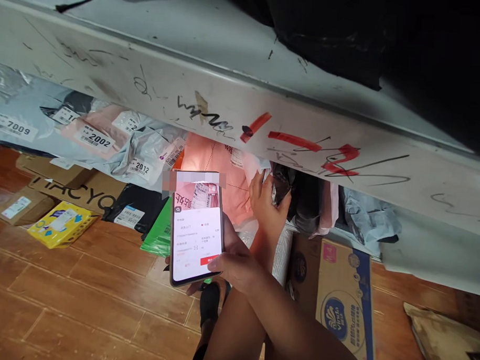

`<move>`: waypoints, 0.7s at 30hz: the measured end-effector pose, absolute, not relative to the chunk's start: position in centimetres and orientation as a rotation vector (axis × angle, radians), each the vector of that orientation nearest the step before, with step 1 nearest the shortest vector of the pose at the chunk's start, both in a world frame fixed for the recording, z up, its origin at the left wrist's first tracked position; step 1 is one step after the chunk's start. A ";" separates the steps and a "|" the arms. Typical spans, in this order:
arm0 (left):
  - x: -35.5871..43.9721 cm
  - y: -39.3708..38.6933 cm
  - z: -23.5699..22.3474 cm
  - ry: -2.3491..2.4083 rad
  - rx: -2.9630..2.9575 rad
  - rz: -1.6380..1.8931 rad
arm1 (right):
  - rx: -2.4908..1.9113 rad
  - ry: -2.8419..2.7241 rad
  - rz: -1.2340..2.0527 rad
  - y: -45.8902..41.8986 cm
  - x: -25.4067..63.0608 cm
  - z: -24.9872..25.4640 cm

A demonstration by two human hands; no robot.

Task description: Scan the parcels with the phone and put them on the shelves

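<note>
My right hand is wrapped round a smartphone, its thumb over the lower right of the lit screen, near a red button. Small text and a picture of a pink parcel label show on the screen. Crossing beneath the right forearm, my left hand reaches onto the lower shelf. Its fingers and thumb are round the edge of a black plastic parcel; part of the grip is hidden. A large pink parcel with a label lies just left of that hand, partly behind the phone.
Labelled grey and pink parcels fill the shelf's left side. Above runs a white shelf edge with scribbles and red marks. On the wooden floor are a yellow packet, a green bag and a Vinda carton.
</note>
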State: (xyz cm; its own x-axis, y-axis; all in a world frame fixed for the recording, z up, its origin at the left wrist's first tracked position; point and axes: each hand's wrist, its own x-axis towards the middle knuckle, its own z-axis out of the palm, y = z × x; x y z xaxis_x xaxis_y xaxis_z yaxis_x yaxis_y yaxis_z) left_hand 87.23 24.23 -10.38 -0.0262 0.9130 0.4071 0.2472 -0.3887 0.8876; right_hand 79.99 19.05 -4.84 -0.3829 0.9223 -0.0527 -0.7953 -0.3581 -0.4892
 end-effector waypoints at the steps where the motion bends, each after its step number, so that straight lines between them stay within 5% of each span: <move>1: 87.2 24.2 -10.4 1.218 1.662 1.448 | -0.395 -0.467 1.928 19.0 80.0 -4.8; 21: 87.1 24.1 -10.5 1.239 1.607 1.326 | -0.409 -0.447 1.867 18.2 80.4 -3.5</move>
State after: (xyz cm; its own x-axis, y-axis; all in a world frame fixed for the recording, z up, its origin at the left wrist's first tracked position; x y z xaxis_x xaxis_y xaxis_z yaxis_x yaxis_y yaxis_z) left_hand 87.07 24.14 -10.47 0.0170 0.9539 0.2995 0.2343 -0.2951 0.9263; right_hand 80.43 18.17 -3.50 -0.3217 0.9447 -0.0638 -0.8136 -0.3103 -0.4918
